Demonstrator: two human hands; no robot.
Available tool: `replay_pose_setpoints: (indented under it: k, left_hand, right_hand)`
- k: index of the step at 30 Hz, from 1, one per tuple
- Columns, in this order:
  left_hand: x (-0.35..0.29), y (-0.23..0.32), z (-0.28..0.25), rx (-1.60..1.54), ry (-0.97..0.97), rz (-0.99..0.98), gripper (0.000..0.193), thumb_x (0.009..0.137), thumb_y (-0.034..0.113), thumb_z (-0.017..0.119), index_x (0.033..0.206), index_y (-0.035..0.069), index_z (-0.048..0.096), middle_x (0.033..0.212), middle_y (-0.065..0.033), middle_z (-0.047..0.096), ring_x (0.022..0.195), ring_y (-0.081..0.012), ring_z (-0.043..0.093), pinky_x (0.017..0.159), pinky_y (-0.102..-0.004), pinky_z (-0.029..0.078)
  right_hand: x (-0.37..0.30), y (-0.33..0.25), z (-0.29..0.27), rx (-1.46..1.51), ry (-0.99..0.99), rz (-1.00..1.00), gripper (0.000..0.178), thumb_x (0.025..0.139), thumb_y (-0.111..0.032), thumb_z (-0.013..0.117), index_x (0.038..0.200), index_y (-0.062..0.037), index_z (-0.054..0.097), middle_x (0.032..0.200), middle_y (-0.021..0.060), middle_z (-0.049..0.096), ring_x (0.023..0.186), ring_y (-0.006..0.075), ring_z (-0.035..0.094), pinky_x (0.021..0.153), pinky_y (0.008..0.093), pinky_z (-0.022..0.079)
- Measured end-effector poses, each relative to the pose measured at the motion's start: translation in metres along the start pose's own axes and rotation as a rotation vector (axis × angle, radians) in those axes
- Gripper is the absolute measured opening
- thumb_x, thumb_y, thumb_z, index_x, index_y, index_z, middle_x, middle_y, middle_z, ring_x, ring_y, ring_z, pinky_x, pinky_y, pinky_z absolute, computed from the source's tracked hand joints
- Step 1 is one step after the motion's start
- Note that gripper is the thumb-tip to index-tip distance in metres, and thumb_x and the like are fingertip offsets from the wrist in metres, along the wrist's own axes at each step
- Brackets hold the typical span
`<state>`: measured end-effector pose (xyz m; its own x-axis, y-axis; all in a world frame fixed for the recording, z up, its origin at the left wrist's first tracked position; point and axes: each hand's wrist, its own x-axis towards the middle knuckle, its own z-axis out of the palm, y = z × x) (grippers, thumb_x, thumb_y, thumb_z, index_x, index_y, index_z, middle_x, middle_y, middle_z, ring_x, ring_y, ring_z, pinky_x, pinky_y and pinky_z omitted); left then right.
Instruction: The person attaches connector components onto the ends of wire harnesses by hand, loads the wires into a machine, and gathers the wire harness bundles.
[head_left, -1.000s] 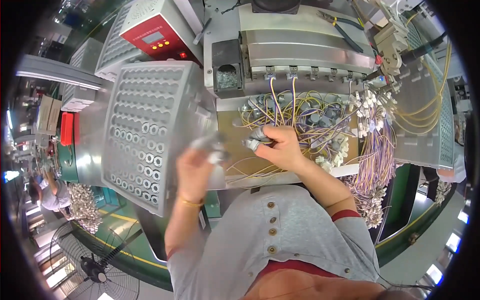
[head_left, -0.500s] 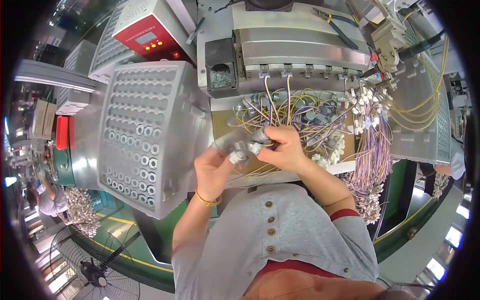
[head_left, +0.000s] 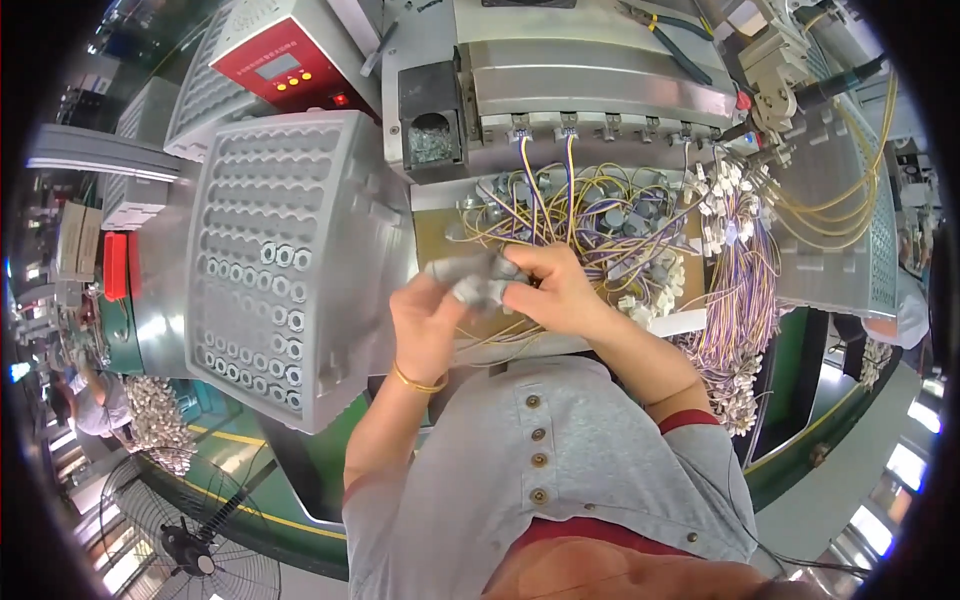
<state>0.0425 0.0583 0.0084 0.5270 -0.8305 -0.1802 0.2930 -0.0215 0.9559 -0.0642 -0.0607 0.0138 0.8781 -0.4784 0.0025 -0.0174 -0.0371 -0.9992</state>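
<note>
My left hand (head_left: 422,322), with a yellow band at its wrist, and my right hand (head_left: 560,288) meet at the front of the bench. Grey-white covers sit on the fingertips of both. Thumbs and fingers are pinched together, and motion blurs the left fingertips most. Whatever is between them is too small and smeared to name. Just beyond lies a tangle of purple, yellow and white wires (head_left: 600,225) with round grey parts (head_left: 613,217) among them. Two wire leads run from the tangle up to clips on a metal fixture (head_left: 600,85).
On the left stands a grey plastic tray (head_left: 345,230) with rows of ring-shaped metal parts (head_left: 268,365). Behind it is a red and white control box (head_left: 290,70). A black open box (head_left: 432,135) adjoins the fixture. Pliers (head_left: 675,45) lie on top; a wire bundle (head_left: 740,300) hangs right.
My hands have drawn closer together, their fingertips now meeting. The small part visible between them before is blurred now. The whole view has shifted slightly.
</note>
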Motion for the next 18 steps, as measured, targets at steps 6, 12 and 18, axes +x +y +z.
replay_pose_setpoints:
  k: [6, 12, 18]
  left_hand:
    - [0.011, -0.003, 0.000, -0.305, -0.101, -0.054, 0.029, 0.080, 0.009, 0.054, 0.106, -0.004, 0.051, 0.091, -0.0083, 0.058, 0.068, -0.0133, 0.054, 0.053, -0.0235, 0.042]
    - [0.010, -0.020, 0.005, -0.341, -0.177, -0.018, 0.050, 0.078, 0.011, 0.056, 0.122, -0.003, 0.037, 0.109, -0.0114, 0.051, 0.089, -0.0210, 0.055, 0.064, -0.0303, 0.048]
    - [-0.015, -0.048, -0.054, 1.132, -0.127, 0.373, 0.024, 0.062, 0.007, 0.065, 0.086, 0.003, 0.060, 0.083, -0.0130, 0.056, 0.073, -0.0278, 0.052, 0.064, -0.0348, 0.043]
  right_hand:
    - [0.002, -0.005, -0.006, -0.058, 0.031, -0.035, 0.014, 0.076, -0.008, 0.058, 0.085, 0.0019, 0.053, 0.064, 0.0011, 0.056, 0.058, 0.0054, 0.051, 0.052, 0.0213, 0.042]
    - [0.001, 0.025, -0.033, -0.102, 0.364, 0.021, 0.011, 0.067, -0.002, 0.057, 0.078, -0.0007, 0.058, 0.064, -0.0023, 0.055, 0.057, 0.0022, 0.047, 0.049, 0.0169, 0.036]
    - [0.012, 0.049, -0.095, 0.277, 0.934, 0.041, 0.005, 0.071, -0.003, 0.049, 0.068, -0.0017, 0.054, 0.060, 0.0010, 0.053, 0.044, 0.0066, 0.047, 0.036, 0.0179, 0.032]
